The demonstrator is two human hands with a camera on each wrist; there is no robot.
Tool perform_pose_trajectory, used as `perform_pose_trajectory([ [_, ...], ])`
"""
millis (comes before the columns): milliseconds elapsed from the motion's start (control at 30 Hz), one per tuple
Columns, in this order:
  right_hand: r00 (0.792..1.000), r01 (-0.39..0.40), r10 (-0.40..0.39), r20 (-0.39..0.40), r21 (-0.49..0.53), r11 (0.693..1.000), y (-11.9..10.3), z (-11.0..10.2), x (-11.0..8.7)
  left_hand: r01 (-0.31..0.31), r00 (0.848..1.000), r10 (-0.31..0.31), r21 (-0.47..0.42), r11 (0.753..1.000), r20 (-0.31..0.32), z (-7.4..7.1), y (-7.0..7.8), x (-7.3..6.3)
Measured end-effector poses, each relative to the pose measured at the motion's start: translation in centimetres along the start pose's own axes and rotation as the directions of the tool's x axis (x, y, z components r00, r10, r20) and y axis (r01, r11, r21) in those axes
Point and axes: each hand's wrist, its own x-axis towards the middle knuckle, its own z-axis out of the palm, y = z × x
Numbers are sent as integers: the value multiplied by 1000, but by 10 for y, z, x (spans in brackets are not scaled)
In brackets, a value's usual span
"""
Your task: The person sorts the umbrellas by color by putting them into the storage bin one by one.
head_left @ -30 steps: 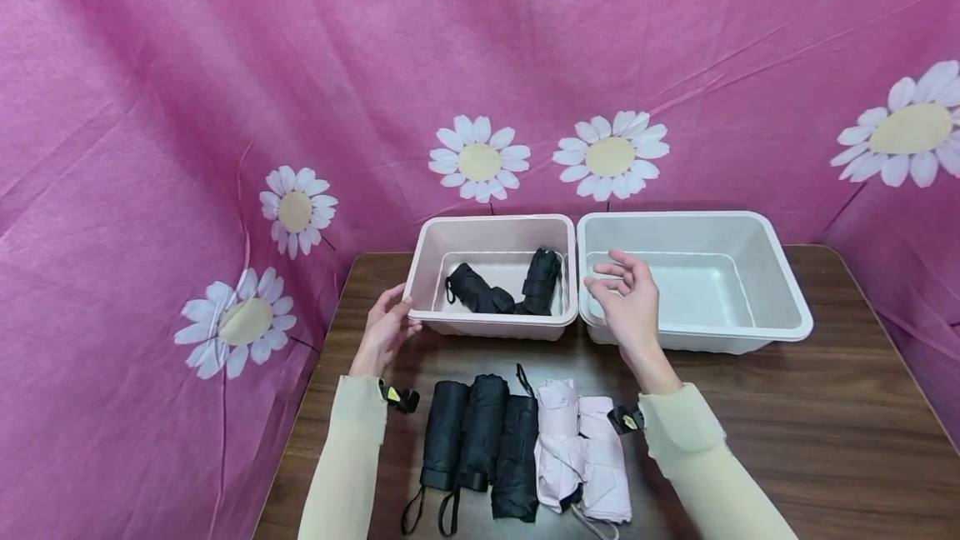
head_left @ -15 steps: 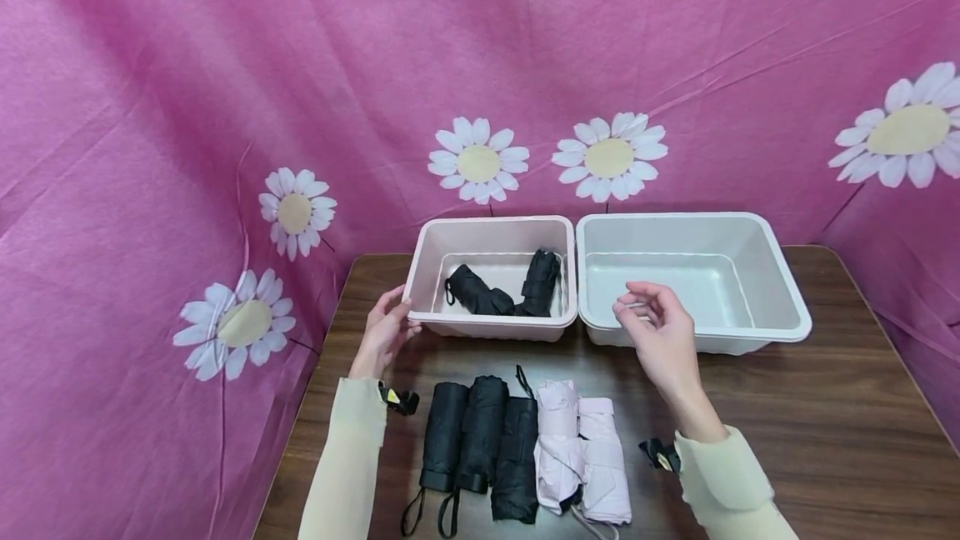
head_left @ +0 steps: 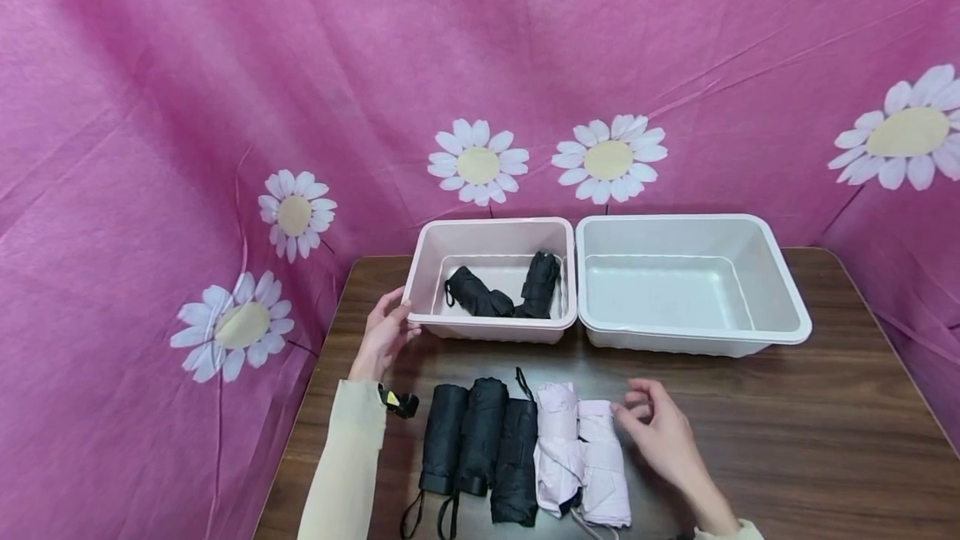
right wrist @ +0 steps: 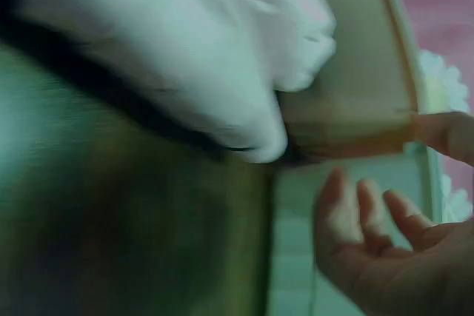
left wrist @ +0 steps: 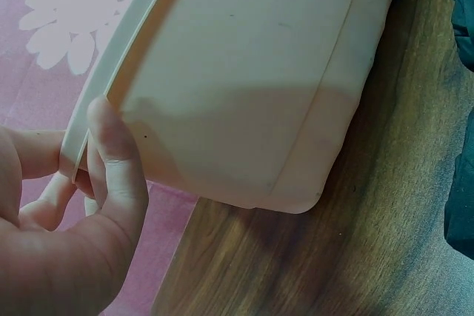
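My left hand pinches the front-left corner of the pale pink plastic bin; in the left wrist view the thumb lies on the outer side of its rim. Two black folded umbrellas, one slanted and one more upright, lie inside that bin. My right hand hovers with loosely bent fingers beside the rightmost pale pink folded umbrella, holding nothing. The other pale pink umbrella lies left of it. In the blurred right wrist view, a pale umbrella fills the upper left.
Three black folded umbrellas, the left, the middle and the right, continue the row on the wooden table. A white bin with nothing in it stands right of the pink one. A pink flowered cloth hangs behind.
My right hand has drawn back from over the white bin, moving toward me and down beside the pale pink umbrellas. The left hand has kept its place on the pink bin.
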Motion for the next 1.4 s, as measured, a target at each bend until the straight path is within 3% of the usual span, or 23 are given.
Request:
perform_pose_trajectory([
  [133,999,-11,15,32,-134,991,11,14,-14,3,1000,-3,8,1000,9,0,0,1],
  [567,981,-62,115,154,-312,948,14,36,-31,1,1000,-1,5,1000,4,2,2,-1],
  [1400,979,-44,109,175,-341,939,16,36,-22,-5,1000,5,10,1000,-6,2,1,-3],
])
